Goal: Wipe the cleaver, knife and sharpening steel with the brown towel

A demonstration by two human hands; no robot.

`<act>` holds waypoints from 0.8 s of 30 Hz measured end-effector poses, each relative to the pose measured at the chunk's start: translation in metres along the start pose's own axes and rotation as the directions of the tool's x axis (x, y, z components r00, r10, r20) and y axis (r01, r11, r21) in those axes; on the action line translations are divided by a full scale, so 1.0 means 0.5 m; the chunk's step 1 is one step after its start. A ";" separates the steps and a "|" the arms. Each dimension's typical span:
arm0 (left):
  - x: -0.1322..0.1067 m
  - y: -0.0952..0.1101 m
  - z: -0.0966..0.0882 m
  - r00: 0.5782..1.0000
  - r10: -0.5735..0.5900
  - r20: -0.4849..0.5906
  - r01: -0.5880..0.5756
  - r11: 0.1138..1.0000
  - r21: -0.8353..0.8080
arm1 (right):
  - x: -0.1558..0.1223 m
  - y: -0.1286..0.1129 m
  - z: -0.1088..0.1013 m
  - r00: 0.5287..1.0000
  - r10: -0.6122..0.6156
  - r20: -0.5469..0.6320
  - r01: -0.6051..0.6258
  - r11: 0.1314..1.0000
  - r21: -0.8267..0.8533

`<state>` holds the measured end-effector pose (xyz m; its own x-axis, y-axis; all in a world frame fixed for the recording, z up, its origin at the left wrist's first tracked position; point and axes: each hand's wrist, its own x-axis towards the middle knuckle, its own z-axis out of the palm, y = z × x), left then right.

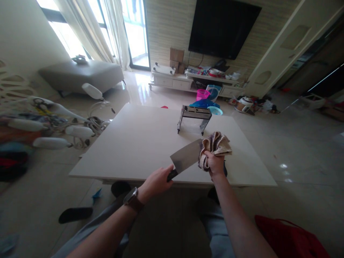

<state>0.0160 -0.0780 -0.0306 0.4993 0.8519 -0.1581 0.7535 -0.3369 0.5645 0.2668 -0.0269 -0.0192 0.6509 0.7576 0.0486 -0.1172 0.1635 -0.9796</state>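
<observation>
My left hand is closed round the black handle of a cleaver, whose broad metal blade slants up to the right above the table. In my right hand is a bunched beige and brown cloth, gripped between thumb and fingers. The cloth covers the far end of the blade. Behind the blade, a small dark frame on legs stands on the white table. Something dark blue beside my right wrist is mostly hidden.
A red bag lies on the floor at lower right. White bulb-shaped lamp parts and cables crowd the left side. Past the table are a pink basket, a light blue basket and a low cabinet. A grey bench stands by the window.
</observation>
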 end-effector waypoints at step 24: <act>0.056 0.082 0.006 0.968 -0.123 -0.221 0.084 0.981 -0.177 | -0.085 0.026 0.078 0.976 0.127 0.175 -0.134 0.991 0.028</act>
<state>0.0622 -0.0692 -0.0140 0.2963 0.9541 -0.0432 0.7049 -0.1879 0.6840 0.2083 -0.0322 -0.0266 0.4895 0.8710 -0.0426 -0.2239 0.0783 -0.9715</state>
